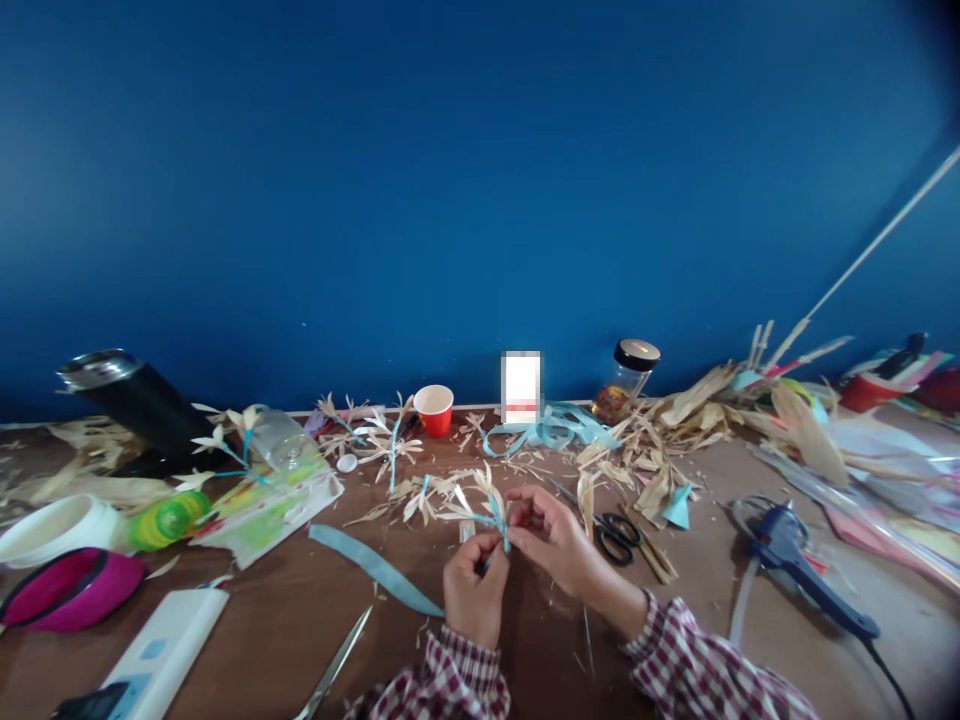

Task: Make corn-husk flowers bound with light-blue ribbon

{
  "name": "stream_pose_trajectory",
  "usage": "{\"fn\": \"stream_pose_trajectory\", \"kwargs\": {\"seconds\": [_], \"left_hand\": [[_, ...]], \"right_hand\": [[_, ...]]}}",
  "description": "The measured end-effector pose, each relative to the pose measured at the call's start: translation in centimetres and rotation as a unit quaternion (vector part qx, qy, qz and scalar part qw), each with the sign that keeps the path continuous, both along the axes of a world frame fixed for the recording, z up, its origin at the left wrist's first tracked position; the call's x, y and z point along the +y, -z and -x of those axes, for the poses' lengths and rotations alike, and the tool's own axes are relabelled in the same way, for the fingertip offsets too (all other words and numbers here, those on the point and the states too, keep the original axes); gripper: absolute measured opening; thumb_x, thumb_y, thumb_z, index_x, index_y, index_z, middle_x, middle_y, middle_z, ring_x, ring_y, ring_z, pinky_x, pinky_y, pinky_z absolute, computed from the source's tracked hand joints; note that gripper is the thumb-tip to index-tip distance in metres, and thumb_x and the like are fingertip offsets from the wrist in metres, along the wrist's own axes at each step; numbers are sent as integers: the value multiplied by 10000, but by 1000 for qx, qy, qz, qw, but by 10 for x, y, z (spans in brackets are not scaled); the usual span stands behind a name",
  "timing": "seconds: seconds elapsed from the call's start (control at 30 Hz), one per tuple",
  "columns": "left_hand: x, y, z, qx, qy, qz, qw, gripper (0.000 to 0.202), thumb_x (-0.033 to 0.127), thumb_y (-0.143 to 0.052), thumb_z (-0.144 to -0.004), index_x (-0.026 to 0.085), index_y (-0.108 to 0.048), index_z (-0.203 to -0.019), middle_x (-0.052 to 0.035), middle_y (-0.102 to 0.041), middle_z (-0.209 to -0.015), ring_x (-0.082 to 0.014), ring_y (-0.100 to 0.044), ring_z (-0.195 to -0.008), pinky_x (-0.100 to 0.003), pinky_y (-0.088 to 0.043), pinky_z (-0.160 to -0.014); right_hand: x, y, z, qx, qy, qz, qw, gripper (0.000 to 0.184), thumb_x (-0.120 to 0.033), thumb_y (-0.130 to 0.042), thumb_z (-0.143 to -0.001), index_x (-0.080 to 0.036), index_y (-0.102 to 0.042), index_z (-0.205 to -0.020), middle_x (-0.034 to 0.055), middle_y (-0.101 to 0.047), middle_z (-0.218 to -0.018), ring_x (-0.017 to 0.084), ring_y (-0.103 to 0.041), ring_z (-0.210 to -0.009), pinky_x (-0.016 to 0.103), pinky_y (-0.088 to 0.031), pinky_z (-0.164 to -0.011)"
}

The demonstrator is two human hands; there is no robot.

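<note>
Close together over the middle of the table, my left hand [476,588] and my right hand [553,540] work on a corn husk flower [487,500] with pale petals and light blue tape around its stem. My left hand pinches the stem from below. The thumb and fingers of my right hand close on the blue-wrapped part from the right; the exact contact is partly hidden. A light blue ribbon [379,570] lies to the left of my left hand. Several similar flowers [394,445] with blue stems lie farther back.
Open-bladed metal scissors [337,665] lie at the front, black-handled scissors [619,538] right of my hands. A blue glue gun [810,570] with its cord lies at the right. Along the wall stand a red paper cup [435,412], a lidded jar [626,380] and a tilted black flask [150,410].
</note>
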State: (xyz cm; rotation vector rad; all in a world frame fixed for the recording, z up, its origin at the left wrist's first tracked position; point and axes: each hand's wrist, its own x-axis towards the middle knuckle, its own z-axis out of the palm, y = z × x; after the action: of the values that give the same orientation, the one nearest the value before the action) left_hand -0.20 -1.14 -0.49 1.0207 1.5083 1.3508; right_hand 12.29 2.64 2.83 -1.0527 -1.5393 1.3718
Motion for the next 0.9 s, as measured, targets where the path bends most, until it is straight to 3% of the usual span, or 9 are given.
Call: {"fn": "stream_pose_trajectory", "kwargs": {"seconds": [0.2,0.37,0.6,0.77,0.83,0.9], "left_hand": [[0,-3,0,-18,8,20,1000,227,332,-636,-654,119,-700,-696,-28,-643,-597,-147,-526,-569,-230,-429,-560],[-1,-7,-1,5,2,2,1000,197,310,-635,-648,121,-691,-658,-23,-628,-550,-139,-513,-529,-227,-427,-529],[-4,-10,-3,24,12,-13,1000,227,341,-619,-678,123,-681,-668,-20,-615,-541,-135,-500,-519,-222,-420,-515],[-4,-6,-3,25,44,-13,999,235,342,-591,-724,122,-672,-700,-35,-646,-601,-149,-534,-563,-236,-435,-560],[-5,-4,-4,28,40,-21,999,227,343,-596,-726,128,-667,-705,-40,-654,-621,-159,-549,-588,-241,-442,-576],[-6,-4,-4,37,32,-30,998,225,349,-602,-723,134,-662,-699,-30,-637,-600,-153,-537,-568,-232,-432,-554]], "right_hand": [[4,3,-8,0,6,87,996,318,-261,-667,-700,-191,-459,-930,-21,-594,-721,127,-555,-674,237,-413,-607],[2,1,-10,-1,14,118,993,298,-191,-639,-677,-185,-462,-916,-16,-601,-736,122,-554,-671,231,-407,-601],[5,11,-9,6,70,65,995,272,-141,-558,-686,-184,-469,-939,-29,-533,-723,96,-501,-596,208,-385,-527],[5,15,-7,-1,32,70,997,236,-170,-533,-719,-165,-521,-954,-27,-506,-704,101,-508,-612,223,-427,-575],[8,17,-9,-26,32,67,997,197,-198,-513,-744,-164,-524,-938,-15,-524,-712,108,-520,-609,232,-440,-572],[15,19,-10,-105,26,19,994,162,-214,-475,-775,-164,-529,-920,-1,-551,-721,113,-527,-607,233,-438,-568]]}}
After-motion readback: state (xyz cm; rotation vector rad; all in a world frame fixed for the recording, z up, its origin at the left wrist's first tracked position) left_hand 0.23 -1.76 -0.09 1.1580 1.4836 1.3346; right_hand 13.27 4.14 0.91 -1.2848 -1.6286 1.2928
